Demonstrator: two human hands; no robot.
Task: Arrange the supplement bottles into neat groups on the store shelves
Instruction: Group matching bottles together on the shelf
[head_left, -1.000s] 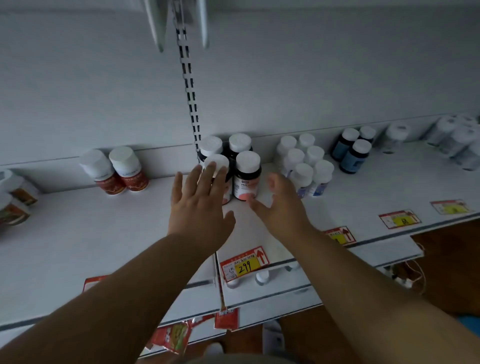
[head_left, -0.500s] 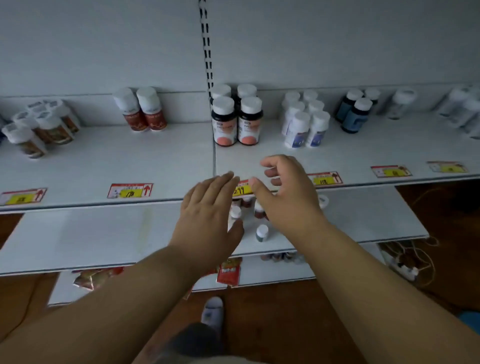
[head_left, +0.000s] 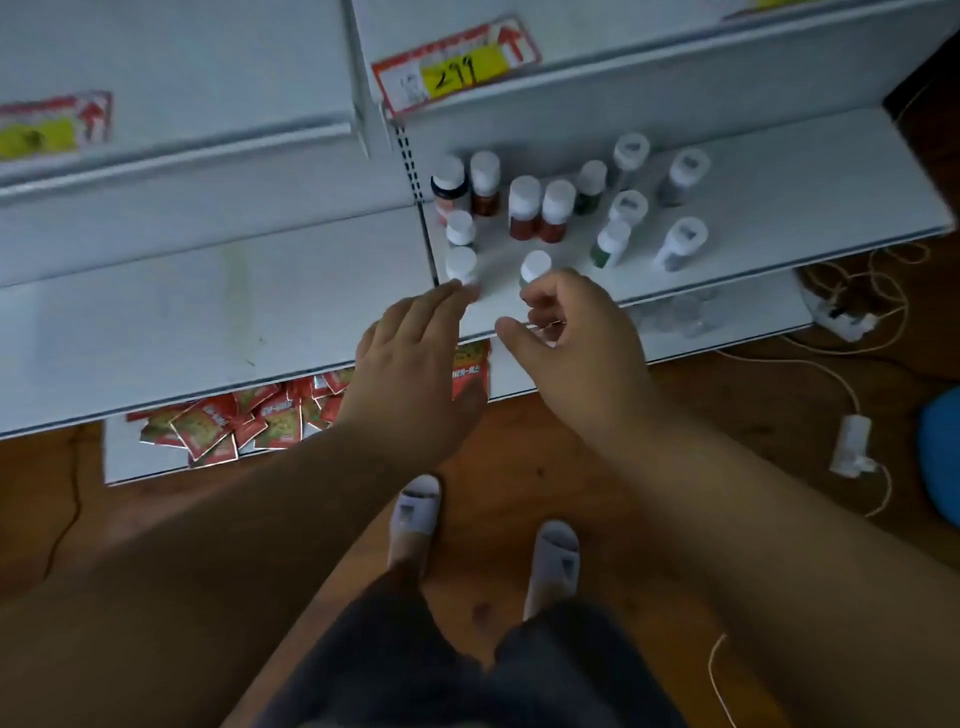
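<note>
Left hand (head_left: 415, 358): fingers straight, flat, holding nothing, tips just beside a white-capped bottle (head_left: 461, 263).
Right hand (head_left: 576, 332): fingers loosely curled, empty, just near of another small bottle (head_left: 535, 266).
Supplement bottles (head_left: 540, 208): scattered upright on the lower shelf (head_left: 779, 208), right section.
Floor: red sachets (head_left: 234, 421) under the left shelf.

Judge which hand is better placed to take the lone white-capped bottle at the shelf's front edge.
Right, probably. The right hand has its curled fingers right beside that bottle; the left hand reaches toward another bottle further left.
</note>
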